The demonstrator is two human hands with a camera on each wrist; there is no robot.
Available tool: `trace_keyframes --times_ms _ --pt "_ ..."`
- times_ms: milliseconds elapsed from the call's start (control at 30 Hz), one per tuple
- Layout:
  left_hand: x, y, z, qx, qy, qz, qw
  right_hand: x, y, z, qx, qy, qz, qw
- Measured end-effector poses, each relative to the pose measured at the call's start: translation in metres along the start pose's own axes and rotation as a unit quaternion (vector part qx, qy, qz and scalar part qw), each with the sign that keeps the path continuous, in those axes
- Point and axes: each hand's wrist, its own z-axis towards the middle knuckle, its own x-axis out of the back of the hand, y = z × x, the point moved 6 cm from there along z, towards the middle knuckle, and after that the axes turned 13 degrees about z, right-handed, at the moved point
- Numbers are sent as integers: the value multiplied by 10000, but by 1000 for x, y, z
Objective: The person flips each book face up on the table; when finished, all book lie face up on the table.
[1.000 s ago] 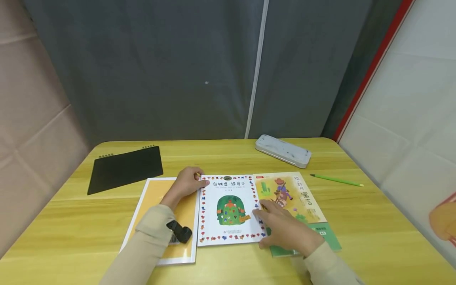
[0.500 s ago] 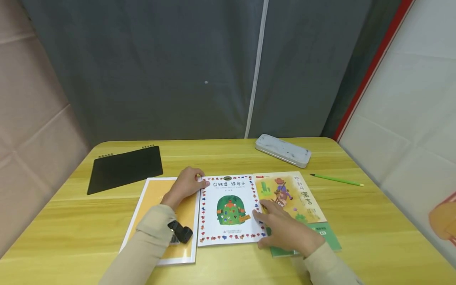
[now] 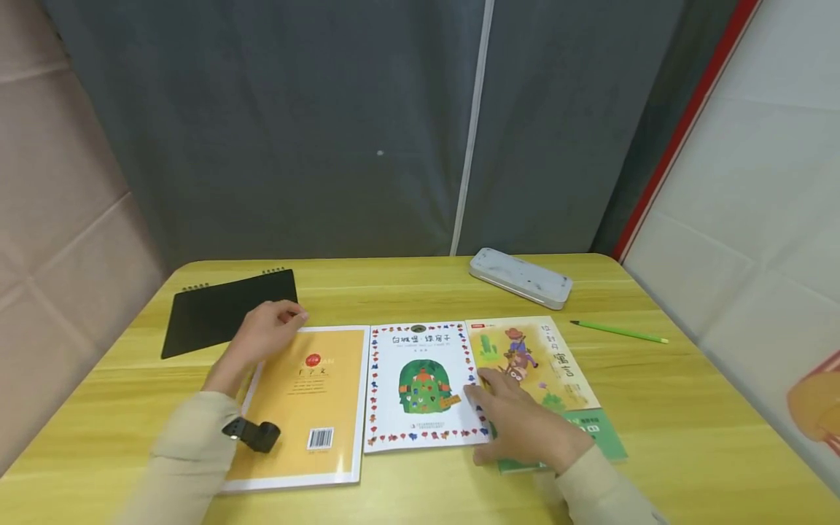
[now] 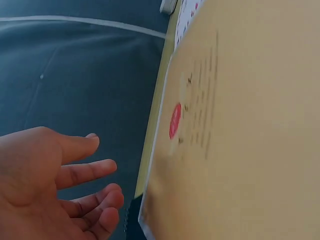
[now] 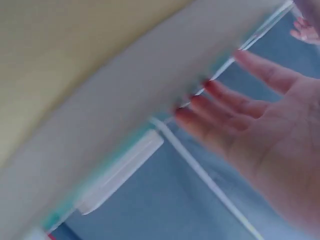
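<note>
My left hand (image 3: 265,328) hangs over the top-left corner of an orange book (image 3: 298,405), its fingers loosely bent and holding nothing. In the left wrist view those fingers (image 4: 107,170) are apart from the book's edge. Beside the orange book lies a white picture book (image 3: 387,397) with a flowered border and a green drawing. My right hand (image 3: 528,423) rests where the white book meets a yellow-and-green storybook (image 3: 577,379), fingers spread. The right wrist view has its fingertips (image 5: 186,116) right at a book edge. All three books lie flat, side by side.
A black spiral notebook (image 3: 223,306) lies at the back left, partly behind my left hand. At the back right sits a pale pencil case (image 3: 521,278), with a green pencil (image 3: 620,332) in front of it. A dark curtain (image 3: 295,131) hangs behind the table.
My left hand has let go of the white book's top-left corner and moved left across the orange book, uncovering its text and barcode. The right hand has stayed in place.
</note>
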Motion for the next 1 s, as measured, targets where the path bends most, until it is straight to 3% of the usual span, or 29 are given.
trace_keyframes --times_ms 167,300,433,567,800,1000 --pt "0 -42 -10 311 -212 318 9988 -7 -29 4 484 -78 -181 9986" --pt "-5 -57 -14 436 -440 316 9976 -18 -65 15 1178 -64 -531 9916" --pt "-9 -62 -14 358 -486 233 9979 -37 -88 30 1334 -313 -932 9862" --pt "-11 -63 -14 275 -325 213 9989 -56 -99 42 1278 -569 -1257 9822" --pt "-14 -62 -13 258 -159 156 9994 -72 -112 50 1440 -565 -1668 9738" --pt "-17 -61 -9 531 -236 76 9983 -75 -114 48 1331 -522 -1799 9732"
